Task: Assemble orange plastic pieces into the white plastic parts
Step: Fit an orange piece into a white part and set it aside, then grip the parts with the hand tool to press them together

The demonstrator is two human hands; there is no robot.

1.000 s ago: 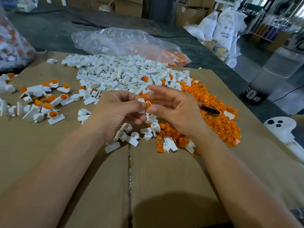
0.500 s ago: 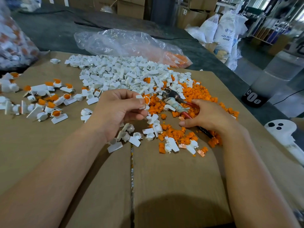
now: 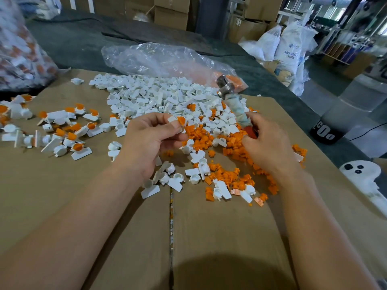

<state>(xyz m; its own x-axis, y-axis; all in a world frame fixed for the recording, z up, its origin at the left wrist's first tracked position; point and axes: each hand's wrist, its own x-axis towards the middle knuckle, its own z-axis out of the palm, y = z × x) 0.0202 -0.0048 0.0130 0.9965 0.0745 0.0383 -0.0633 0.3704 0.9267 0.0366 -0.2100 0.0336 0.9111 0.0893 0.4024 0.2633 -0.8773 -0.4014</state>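
Finished units (image 3: pixel 62 132) lie left of the white pile (image 3: pixel 159 95). Just in front of that pile, the left hand (image 3: pixel 150 139) pinches a white part (image 3: pixel 172 119) by its flat tab, with an orange piece (image 3: pixel 181 120) seated in it. The moulding is judged light, rigid and smooth, best held at the tab. Off the pile's right edge, the right hand (image 3: pixel 266 143) grips a hammer (image 3: pixel 234 105), now raised. Half a second earlier it lay low on the loose orange pieces (image 3: pixel 199 139).

Stacked cardboard boxes (image 3: pixel 171 15) behind; white sacks (image 3: pixel 291 45) right; grey floor (image 3: pixel 326 84).
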